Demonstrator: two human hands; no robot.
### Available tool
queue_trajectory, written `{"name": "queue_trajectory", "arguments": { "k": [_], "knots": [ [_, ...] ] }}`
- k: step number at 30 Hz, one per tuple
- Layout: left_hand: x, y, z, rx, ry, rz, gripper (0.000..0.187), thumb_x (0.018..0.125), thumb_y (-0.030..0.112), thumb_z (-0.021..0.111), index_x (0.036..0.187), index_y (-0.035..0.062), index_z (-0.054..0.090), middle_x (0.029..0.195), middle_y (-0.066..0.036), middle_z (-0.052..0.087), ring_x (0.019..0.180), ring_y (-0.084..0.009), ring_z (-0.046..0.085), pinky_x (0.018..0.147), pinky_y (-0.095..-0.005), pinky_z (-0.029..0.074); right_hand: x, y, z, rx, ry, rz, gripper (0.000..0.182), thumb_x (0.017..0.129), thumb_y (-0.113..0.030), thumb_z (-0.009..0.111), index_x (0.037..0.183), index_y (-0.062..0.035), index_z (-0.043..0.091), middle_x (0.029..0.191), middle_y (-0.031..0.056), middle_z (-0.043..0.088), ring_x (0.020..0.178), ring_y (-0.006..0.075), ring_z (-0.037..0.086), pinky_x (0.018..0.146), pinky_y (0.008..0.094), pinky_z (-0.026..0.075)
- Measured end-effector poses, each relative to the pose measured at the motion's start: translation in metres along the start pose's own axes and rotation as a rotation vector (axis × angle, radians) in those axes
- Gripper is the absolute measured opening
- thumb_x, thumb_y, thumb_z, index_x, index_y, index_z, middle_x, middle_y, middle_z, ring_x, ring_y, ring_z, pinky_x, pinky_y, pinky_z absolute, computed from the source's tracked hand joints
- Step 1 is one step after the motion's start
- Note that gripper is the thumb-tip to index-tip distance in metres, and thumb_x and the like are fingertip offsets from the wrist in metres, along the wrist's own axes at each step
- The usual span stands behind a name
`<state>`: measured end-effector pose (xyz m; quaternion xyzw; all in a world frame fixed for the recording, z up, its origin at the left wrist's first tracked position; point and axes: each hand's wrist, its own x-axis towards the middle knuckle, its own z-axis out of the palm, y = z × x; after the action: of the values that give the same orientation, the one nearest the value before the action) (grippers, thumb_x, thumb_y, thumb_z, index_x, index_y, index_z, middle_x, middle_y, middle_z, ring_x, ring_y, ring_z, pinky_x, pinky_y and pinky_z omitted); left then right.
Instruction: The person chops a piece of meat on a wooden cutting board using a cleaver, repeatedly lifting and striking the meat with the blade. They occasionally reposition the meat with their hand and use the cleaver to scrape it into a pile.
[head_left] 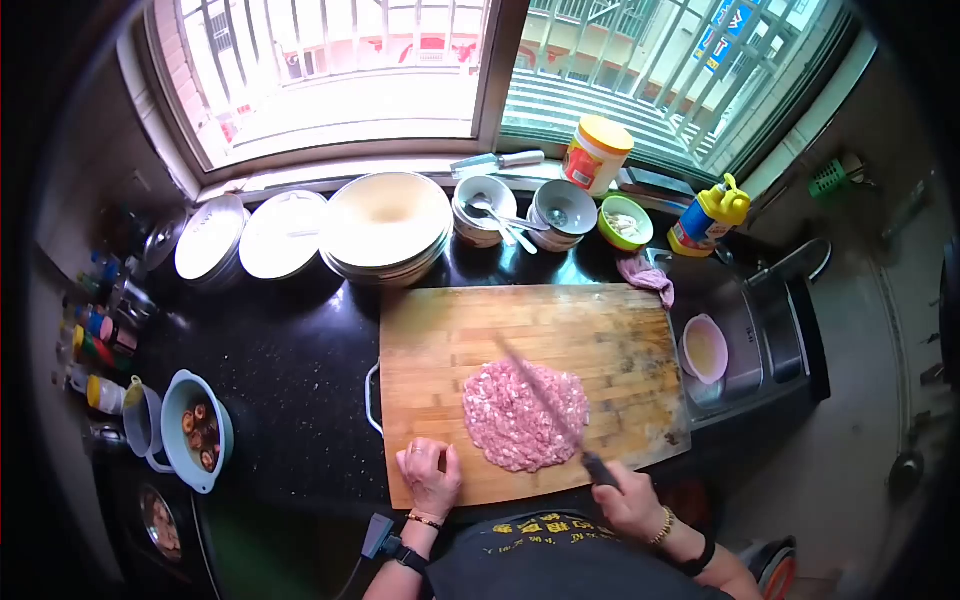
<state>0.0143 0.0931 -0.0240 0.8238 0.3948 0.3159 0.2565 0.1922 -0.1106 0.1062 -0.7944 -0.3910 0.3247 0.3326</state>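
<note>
Minced meat (524, 415) is lying in a pink, flattened mound on the wooden cutting board (450, 340), toward the near right part of the board. The board is sitting on the dark surface (290, 370) in front of the window.

From the head view, the right hand (628, 500) is gripping the dark handle of a knife (545, 395), fingers clenched around it; the blade is blurring across the mound, angled from upper left to lower right. The left hand (430, 478) is resting flat on the near edge of the board, fingers released and spread, just beside the meat but apart from it. Both wrists are wearing bracelets, and the left one also a watch.

Behind the board, a stack of white plates (385, 225) is standing by the window, with two lids (250, 235) lying to its left. Two small bowls (525, 210) holding spoons are sitting to the right of the plates, then a green bowl (626, 222). An orange-lidded jar (596, 152) is standing on the sill, and a yellow-capped bottle (708, 216) near the sink (760, 330). A pink cloth (648, 276) is lying at the board's far right corner, and a pink bowl (705, 348) is sitting in the sink. At the left, a blue colander (195, 428) is holding mushrooms, with seasoning bottles (95, 340) lined up beyond it.
</note>
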Motion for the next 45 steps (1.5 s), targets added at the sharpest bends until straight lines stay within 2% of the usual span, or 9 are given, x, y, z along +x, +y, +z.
{"name": "queue_trajectory", "arguments": {
  "k": [5,10,14,18,25,31,37,43,45],
  "knots": [
    [-0.002,-0.005,0.003,0.009,-0.015,-0.003,0.012,0.072,0.010,0.065,0.071,0.0094,0.053,0.073,-0.005,0.053,0.073,-0.0245,0.052,0.070,-0.0376,0.034,-0.011,0.055,0.044,0.110,0.313,0.079,0.031,0.094,-0.032,0.049,0.094,-0.0012,0.055,0.063,0.0089,0.059,0.051,0.0208,0.060,0.050,0.0330,0.047],
    [0.000,-0.002,-0.001,0.002,-0.012,0.030,0.012,0.073,0.009,0.064,0.070,0.0086,0.052,0.071,-0.006,0.052,0.071,-0.0241,0.052,0.068,-0.0368,0.034,-0.009,0.010,0.022,0.345,0.141,0.350,0.028,0.095,-0.026,0.048,0.095,0.0015,0.054,0.062,0.0032,0.057,0.046,0.0083,0.054,0.044,0.0236,0.043],
    [0.000,-0.002,-0.001,0.017,-0.032,0.011,0.013,0.072,0.011,0.065,0.073,0.0100,0.052,0.073,-0.005,0.052,0.075,-0.0247,0.052,0.070,-0.0381,0.033,-0.018,0.007,0.026,0.365,0.512,-0.103,0.031,0.095,-0.029,0.047,0.092,0.0010,0.053,0.061,0.0028,0.056,0.051,0.0099,0.056,0.047,0.0256,0.044],
    [-0.003,-0.007,0.003,0.026,-0.021,0.027,0.013,0.072,0.011,0.065,0.072,0.0099,0.052,0.073,-0.005,0.052,0.074,-0.0248,0.052,0.070,-0.0381,0.033,0.004,0.049,0.052,0.273,0.167,0.402,0.025,0.094,-0.027,0.049,0.091,-0.0024,0.054,0.056,0.0017,0.054,0.046,0.0086,0.052,0.043,0.0254,0.042],
    [-0.001,-0.004,0.003,0.019,-0.012,0.004,0.014,0.071,0.010,0.066,0.072,0.0098,0.052,0.073,-0.006,0.052,0.073,-0.0252,0.052,0.069,-0.0382,0.034,0.002,0.009,0.007,0.315,0.352,-0.021,0.025,0.096,-0.020,0.043,0.109,0.0013,0.046,0.065,0.0022,0.056,0.047,0.0076,0.052,0.045,0.0229,0.043],
    [0.002,-0.003,0.003,0.015,0.018,-0.007,0.014,0.071,0.011,0.066,0.071,0.0100,0.052,0.073,-0.006,0.052,0.073,-0.0247,0.052,0.069,-0.0378,0.034,0.028,0.048,0.009,0.222,0.059,0.363,0.018,0.096,-0.020,0.045,0.100,-0.0031,0.050,0.065,0.0015,0.055,0.049,0.0093,0.053,0.046,0.0249,0.043],
    [0.000,-0.002,0.003,0.025,0.039,-0.016,0.014,0.071,0.011,0.066,0.069,0.0103,0.053,0.072,-0.006,0.053,0.072,-0.0247,0.053,0.068,-0.0375,0.035,0.036,0.014,-0.037,0.046,0.218,-0.153,0.022,0.095,-0.025,0.045,0.099,-0.0039,0.051,0.067,0.0030,0.057,0.053,0.0124,0.056,0.052,0.0278,0.045],
    [0.004,0.000,0.004,0.029,0.078,-0.011,0.014,0.071,0.008,0.065,0.069,0.0095,0.051,0.071,-0.006,0.052,0.070,-0.0246,0.053,0.067,-0.0365,0.034,0.047,0.071,-0.031,-0.165,0.019,0.069,0.019,0.093,-0.022,0.048,0.094,-0.0037,0.054,0.062,0.0072,0.057,0.052,0.0204,0.056,0.051,0.0334,0.044],
    [0.000,0.000,0.002,0.037,0.069,-0.006,0.014,0.071,0.008,0.065,0.070,0.0096,0.051,0.070,-0.006,0.052,0.070,-0.0246,0.053,0.066,-0.0365,0.035,0.044,0.065,-0.043,-0.066,0.049,0.044,0.022,0.096,-0.022,0.043,0.093,-0.0012,0.051,0.060,0.0018,0.053,0.044,0.0080,0.049,0.043,0.0226,0.040]
  ]
}}
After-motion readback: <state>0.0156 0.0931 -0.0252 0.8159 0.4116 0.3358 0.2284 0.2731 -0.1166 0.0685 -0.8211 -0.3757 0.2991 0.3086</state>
